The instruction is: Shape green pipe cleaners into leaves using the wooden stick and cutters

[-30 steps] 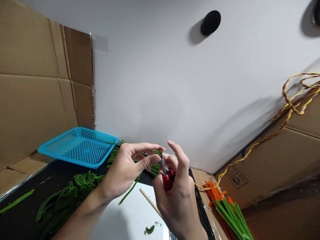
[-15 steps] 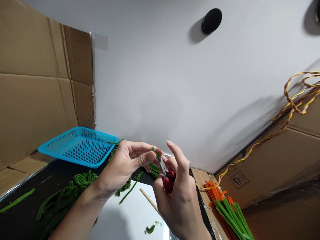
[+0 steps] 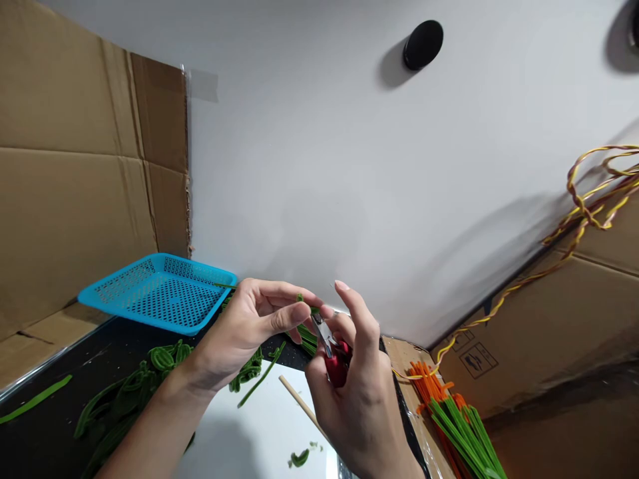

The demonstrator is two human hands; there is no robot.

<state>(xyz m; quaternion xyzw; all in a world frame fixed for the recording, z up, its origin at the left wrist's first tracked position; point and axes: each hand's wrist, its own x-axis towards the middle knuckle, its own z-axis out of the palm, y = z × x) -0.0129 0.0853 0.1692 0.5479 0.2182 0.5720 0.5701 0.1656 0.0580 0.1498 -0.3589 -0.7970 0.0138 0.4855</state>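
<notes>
My left hand [image 3: 249, 332] pinches a green pipe cleaner piece [image 3: 304, 303] between thumb and fingers, held up above the table. My right hand [image 3: 357, 392] grips small red-handled pliers [image 3: 333, 356], whose metal tips sit against the green piece just beside my left thumb. A longer green strand [image 3: 259, 376] lies below my left hand; I cannot tell whether it joins the held piece.
A blue perforated tray [image 3: 160, 291] stands at the back left. Bent green pipe cleaner shapes [image 3: 134, 392] lie on the black surface. A wooden stick [image 3: 302, 402] and a green scrap [image 3: 299, 458] rest on the white sheet. Orange and green pipe cleaners [image 3: 456, 426] lie at right by cardboard.
Both hands stay close together; the pliers' tips have shifted slightly left toward my left thumb, and the green piece has turned a little between my fingers.
</notes>
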